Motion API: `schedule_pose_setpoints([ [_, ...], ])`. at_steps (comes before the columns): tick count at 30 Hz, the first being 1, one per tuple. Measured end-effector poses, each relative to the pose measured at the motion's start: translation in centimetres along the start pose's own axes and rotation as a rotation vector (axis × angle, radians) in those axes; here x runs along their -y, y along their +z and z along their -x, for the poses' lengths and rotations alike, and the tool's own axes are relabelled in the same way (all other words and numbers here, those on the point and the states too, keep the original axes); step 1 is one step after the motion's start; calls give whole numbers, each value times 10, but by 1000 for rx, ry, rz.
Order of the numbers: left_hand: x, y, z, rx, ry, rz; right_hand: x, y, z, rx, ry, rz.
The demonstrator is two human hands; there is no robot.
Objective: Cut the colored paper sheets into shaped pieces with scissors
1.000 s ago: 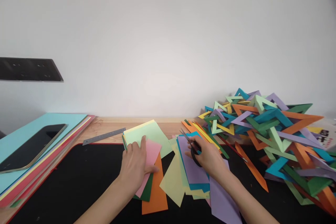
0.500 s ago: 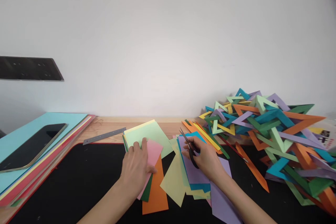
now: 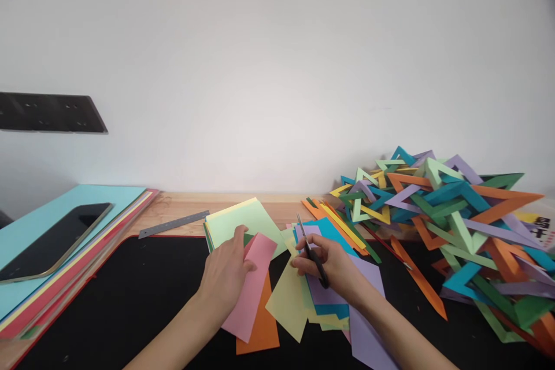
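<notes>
Left hand [image 3: 225,272], one, closed about a pink paper [image 3: 255,286], upper end lifted and bent; at twelve o'clock, beside its fingers, a light-green sheet [image 3: 243,222]. Right hand [image 3: 336,266], one, well apart, closed on black-handled scissors [image 3: 315,260] (blades together, tips toward eleven) above purple and blue papers [image 3: 332,309]. Orange paper [image 3: 265,326], partly beneath the pink. Grey ruler [image 3: 173,224], at eleven. Phone [image 3: 56,240], dark, on coloured sheets [image 3: 108,191], at ten. Folded paper shapes [image 3: 459,199], heaped, at two.
</notes>
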State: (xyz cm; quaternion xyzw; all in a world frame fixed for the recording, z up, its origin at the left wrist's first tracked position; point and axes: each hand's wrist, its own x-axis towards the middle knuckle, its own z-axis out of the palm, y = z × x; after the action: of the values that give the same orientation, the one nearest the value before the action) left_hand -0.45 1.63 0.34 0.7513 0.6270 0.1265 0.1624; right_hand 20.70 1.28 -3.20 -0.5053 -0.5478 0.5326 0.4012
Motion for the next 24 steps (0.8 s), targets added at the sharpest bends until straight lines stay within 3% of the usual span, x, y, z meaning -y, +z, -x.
schedule_pose_setpoints([
  [3, 2, -3, -1, -19, 63, 164, 3, -1, 2, -6, 16, -10],
  [6, 1, -7, -2, -19, 64, 555, 5, -1, 4, 18, 22, -54],
  [8, 0, -10, 0, 87, 53, 868, 5, -2, 5, 47, 17, -93],
  [10, -1, -13, 2, 239, 90, 1036, 5, -1, 6, 77, 9, -126],
  [14, -3, -17, 7, 451, 223, 1052, 11, 0, 8, 111, -13, -201],
  [17, -4, -15, 9, 537, 240, 1025, 15, 2, 10, 115, -19, -199],
  [20, -5, -10, 8, 470, 247, 1002, 17, 4, 12, 125, -30, -160],
  [24, -8, -1, 7, 255, 255, 938, 16, 9, 15, 131, -14, -139],
])
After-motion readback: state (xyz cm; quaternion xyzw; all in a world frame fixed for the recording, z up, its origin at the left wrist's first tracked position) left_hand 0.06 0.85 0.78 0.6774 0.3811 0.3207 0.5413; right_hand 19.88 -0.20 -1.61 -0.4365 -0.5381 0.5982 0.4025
